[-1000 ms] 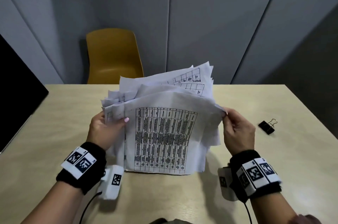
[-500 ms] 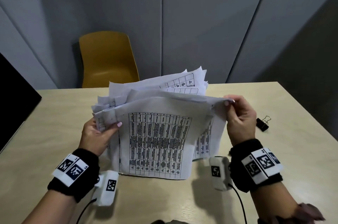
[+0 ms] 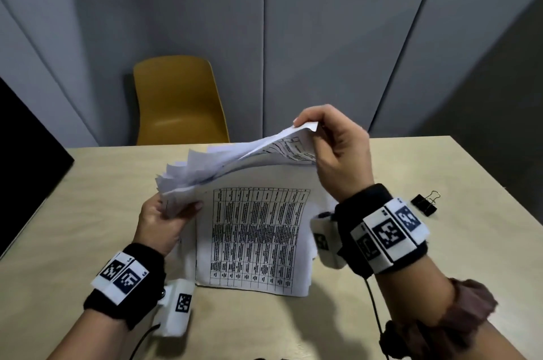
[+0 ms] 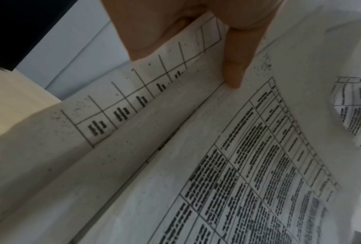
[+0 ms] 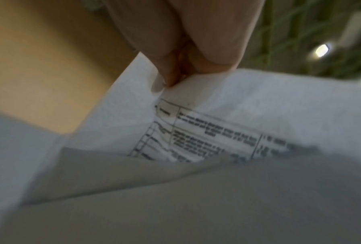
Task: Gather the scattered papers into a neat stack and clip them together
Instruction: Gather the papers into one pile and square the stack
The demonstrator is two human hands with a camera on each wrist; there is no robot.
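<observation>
A loose bundle of white printed papers point(image 3: 252, 230) stands with its lower edge on the wooden table point(image 3: 88, 189), the front sheet showing a table of text. My left hand point(image 3: 164, 218) grips the fanned left edges, thumb point(image 4: 236, 66) across the front sheet point(image 4: 248, 165). My right hand point(image 3: 332, 151) is raised above the far side and pinches the corner of the back sheets point(image 3: 282, 142), bending them up and over. In the right wrist view, fingertips point(image 5: 171, 77) pinch that paper corner point(image 5: 196, 118). A black binder clip point(image 3: 424, 203) lies on the table to the right, behind my right wrist.
A yellow chair point(image 3: 179, 101) stands behind the table's far edge against grey wall panels. A black panel point(image 3: 26, 148) sits at the table's left side. Cables run from both wrist cameras toward the near edge.
My right hand has risen from the papers' right edge and swung up and left, pulling the back sheets' corner high. The left hand kept its grip and the bundle tipped flatter.
</observation>
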